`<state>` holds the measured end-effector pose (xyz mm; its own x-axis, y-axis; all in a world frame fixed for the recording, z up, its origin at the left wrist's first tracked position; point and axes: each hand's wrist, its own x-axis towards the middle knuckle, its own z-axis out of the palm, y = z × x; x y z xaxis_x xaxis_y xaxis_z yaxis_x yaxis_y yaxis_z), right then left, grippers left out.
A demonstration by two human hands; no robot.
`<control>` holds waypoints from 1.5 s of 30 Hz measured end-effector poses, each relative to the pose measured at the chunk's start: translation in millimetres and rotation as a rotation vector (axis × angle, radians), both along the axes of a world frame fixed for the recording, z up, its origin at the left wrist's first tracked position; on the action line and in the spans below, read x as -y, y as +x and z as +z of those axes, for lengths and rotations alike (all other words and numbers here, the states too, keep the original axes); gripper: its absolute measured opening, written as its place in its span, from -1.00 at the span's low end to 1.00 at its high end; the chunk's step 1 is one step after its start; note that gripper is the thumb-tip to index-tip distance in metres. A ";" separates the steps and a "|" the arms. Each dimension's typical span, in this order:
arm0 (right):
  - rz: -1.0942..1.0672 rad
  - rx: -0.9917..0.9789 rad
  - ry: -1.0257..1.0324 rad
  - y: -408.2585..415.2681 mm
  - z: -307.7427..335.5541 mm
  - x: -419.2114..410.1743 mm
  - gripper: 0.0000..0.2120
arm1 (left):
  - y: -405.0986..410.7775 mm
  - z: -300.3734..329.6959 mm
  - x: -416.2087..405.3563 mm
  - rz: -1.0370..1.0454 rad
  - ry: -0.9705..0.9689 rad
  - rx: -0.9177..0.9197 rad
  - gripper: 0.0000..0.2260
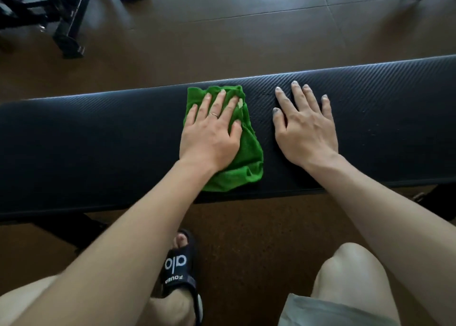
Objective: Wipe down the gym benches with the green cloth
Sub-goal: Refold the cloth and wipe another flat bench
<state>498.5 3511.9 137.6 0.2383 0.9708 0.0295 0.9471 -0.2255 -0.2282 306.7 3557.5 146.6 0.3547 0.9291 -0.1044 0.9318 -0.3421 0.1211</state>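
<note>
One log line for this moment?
left hand: flat on cloth | right hand: flat on bench, bare | cloth: mid-bench

Bare-armed person, ring, slide sandal, light shorts.
Left hand (212, 138) has a thin plain ring (213, 115) on one of the fingers; right hand (306, 128) shows grey smudges on the fingertips (278, 90). No sleeves on either forearm. Black slide sandal (181, 271) with white "alo" lettering across the strap, toes exposed. Pale grey shorts (328, 311), knee bare.
</note>
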 end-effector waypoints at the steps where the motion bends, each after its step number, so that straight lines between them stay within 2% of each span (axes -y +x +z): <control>1: -0.003 -0.004 0.005 -0.3 -0.4 -1.1 -0.46 | 6.4 -1.5 -18.0 0.003 -0.003 0.000 -0.46; 5: -0.002 -0.016 0.000 2.0 -0.8 1.3 -0.47 | 24.2 3.3 -54.0 0.033 -0.048 -0.002 -0.46; 12: -0.012 -0.048 0.034 0.4 -0.9 5.1 -0.47 | 12.2 7.7 61.9 -0.051 -0.063 -0.030 -0.40; 18: -0.038 -0.066 0.096 -0.7 -4.0 -1.0 -0.49 | 39.3 0.5 -14.1 -0.070 -0.002 0.001 -0.46; 22: -0.040 -0.062 0.055 1.3 -2.4 -1.3 -0.49 | 68.4 1.6 -44.0 -0.030 -0.034 0.011 -0.46; 27: 0.042 -0.041 -0.031 16.0 9.2 2.7 -0.48 | 46.7 7.5 38.6 -0.118 -0.056 0.007 -0.42; 30: -0.047 -0.004 -0.064 43.5 12.8 6.6 -0.47 | 39.0 7.6 73.1 -0.177 -0.061 -0.044 -0.39; 36: -0.090 -0.016 0.020 55.1 -1.5 13.2 -0.48 | 81.3 -0.1 -9.0 -0.212 0.009 0.000 -0.45; 40: -0.091 -0.047 0.061 57.7 -1.7 12.3 -0.48 | 110.2 1.4 -46.2 -0.163 -0.033 -0.004 -0.46; 45: -0.100 -0.113 0.083 60.0 -1.5 15.1 -0.45 | 89.2 4.9 51.7 -0.218 -0.029 0.014 -0.43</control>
<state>558.5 3496.7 136.1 0.3399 0.9374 0.0762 0.8881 -0.2932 -0.3539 395.9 3505.8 151.5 0.5482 0.8271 -0.1239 0.8345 -0.5313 0.1459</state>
